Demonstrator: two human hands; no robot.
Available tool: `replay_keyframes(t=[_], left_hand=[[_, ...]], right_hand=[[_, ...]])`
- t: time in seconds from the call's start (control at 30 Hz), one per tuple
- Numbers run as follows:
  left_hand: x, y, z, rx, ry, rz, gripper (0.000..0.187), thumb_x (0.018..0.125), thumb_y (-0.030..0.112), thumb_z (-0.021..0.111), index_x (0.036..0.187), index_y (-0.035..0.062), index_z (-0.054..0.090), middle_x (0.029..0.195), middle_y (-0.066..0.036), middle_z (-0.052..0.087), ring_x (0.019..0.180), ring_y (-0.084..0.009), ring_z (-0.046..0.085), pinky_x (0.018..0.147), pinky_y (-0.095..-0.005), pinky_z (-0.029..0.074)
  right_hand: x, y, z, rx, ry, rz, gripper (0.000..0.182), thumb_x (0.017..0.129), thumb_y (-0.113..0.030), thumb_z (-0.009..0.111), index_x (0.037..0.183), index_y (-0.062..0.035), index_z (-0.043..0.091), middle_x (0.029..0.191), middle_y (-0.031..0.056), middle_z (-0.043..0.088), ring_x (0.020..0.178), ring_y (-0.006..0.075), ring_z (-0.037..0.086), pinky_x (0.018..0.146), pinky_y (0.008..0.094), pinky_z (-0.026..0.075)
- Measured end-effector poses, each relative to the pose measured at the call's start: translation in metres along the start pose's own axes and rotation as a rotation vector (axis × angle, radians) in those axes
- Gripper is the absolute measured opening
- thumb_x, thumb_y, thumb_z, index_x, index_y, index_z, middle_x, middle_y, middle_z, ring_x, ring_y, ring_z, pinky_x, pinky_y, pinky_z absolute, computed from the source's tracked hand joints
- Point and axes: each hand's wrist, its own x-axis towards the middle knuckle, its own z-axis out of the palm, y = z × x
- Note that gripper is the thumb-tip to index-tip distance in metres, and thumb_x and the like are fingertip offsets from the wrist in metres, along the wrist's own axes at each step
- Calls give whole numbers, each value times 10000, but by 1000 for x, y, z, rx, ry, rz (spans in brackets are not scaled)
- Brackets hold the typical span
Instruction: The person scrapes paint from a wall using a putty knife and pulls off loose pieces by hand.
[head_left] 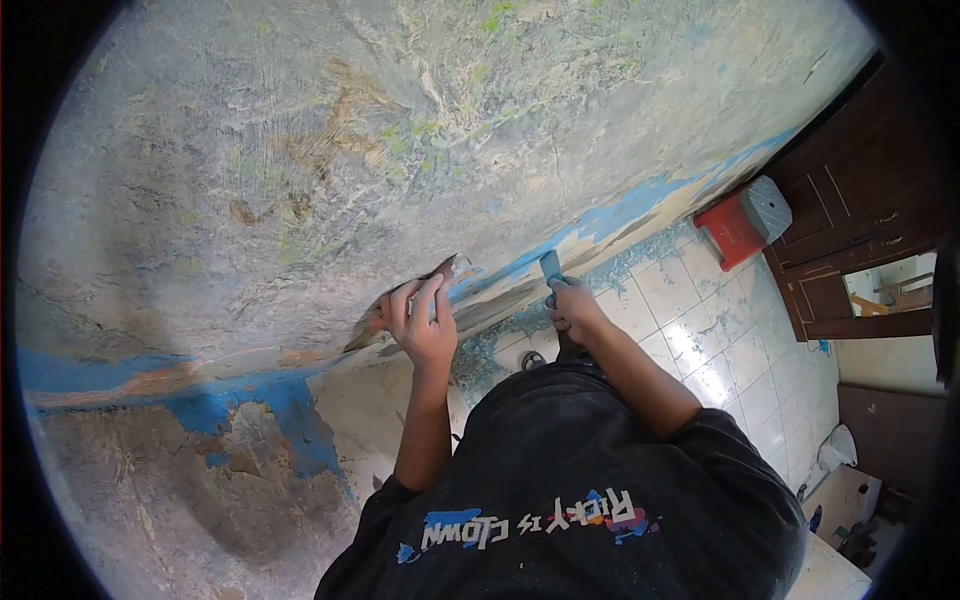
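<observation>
My left hand (420, 325) is at the wall (300, 200), its curled fingers against the edge of a peeling wall layer (448, 268). Dark gaps show beside the fingers, and part of that edge is hidden behind them. To the right, my right hand (575, 310) is closed round the handle of a scraper (550, 264). The scraper's blade points up at the blue paint strip (600, 222) low on the wall. Grey, scratched plaster with green and brown stains spreads above both hands.
Paint flakes lie over the white floor tiles (665, 290) along the wall. A red stool (732, 232) with a grey top stands at the right, near a dark wooden cabinet (835, 195). A mirror (890, 288) and assorted items are farther right.
</observation>
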Motion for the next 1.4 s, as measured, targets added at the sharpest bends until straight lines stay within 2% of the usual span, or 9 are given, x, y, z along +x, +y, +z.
replay_keyframes(t=[0.07,0.2,0.3,0.67,0.77,0.97,1.2,1.3,1.4], left_hand=[[1,2,-3,14,-3,-5,257,803,7,787,1036,106,746,1001,-59,653,931,-298,603,844,-430,441],[1,2,2,-57,21,-30,250,804,13,789,1032,109,753,997,-51,657,935,-291,604,849,-423,431],[-3,-2,2,17,17,-29,226,819,94,810,1024,182,771,1002,0,651,938,-261,590,893,-441,365],[-2,1,-8,35,-28,-17,238,807,34,799,1029,112,762,993,-37,652,939,-276,601,855,-423,407],[3,6,-5,-7,-11,15,244,802,32,801,1029,110,761,992,-45,650,929,-275,604,860,-427,411],[7,4,-13,49,1,74,227,806,25,794,1017,99,755,989,-61,650,919,-273,616,882,-428,414],[5,4,-9,73,2,73,220,805,20,801,1005,99,753,994,-60,651,934,-267,626,904,-426,407],[5,4,-11,29,14,45,228,809,15,796,1015,104,754,997,-61,648,936,-268,626,904,-425,406],[4,2,-9,29,9,59,238,819,20,808,1022,135,763,1031,-14,608,924,-247,599,879,-417,404]], right_hand=[[-24,-17,7,9,-29,-1,155,1034,-207,503,1141,-96,493,725,18,452,478,119,389,388,281,269],[19,1,-11,49,-2,62,114,1024,-186,495,1094,-97,481,724,18,443,478,115,381,391,275,259],[10,-6,0,58,-27,45,101,1018,-185,494,1068,-100,474,722,19,439,484,113,382,392,270,252],[3,3,4,85,-84,15,95,1007,-194,502,1033,-105,479,720,20,443,490,123,393,399,278,256],[43,17,-10,71,2,101,122,1036,-200,514,1093,-101,474,761,33,467,499,120,396,377,257,250],[8,1,2,144,-77,-4,72,1007,-151,506,1000,-88,473,695,12,433,484,118,388,400,284,252],[25,10,-6,38,10,-49,56,982,-93,480,1036,-79,475,706,14,430,491,124,415,402,291,249],[16,8,-6,100,-70,-32,162,1029,-201,555,1072,-64,479,766,53,479,494,124,415,382,279,269],[30,13,-9,36,13,-26,167,1025,-194,569,1074,-64,477,770,50,480,510,128,434,383,276,277]])
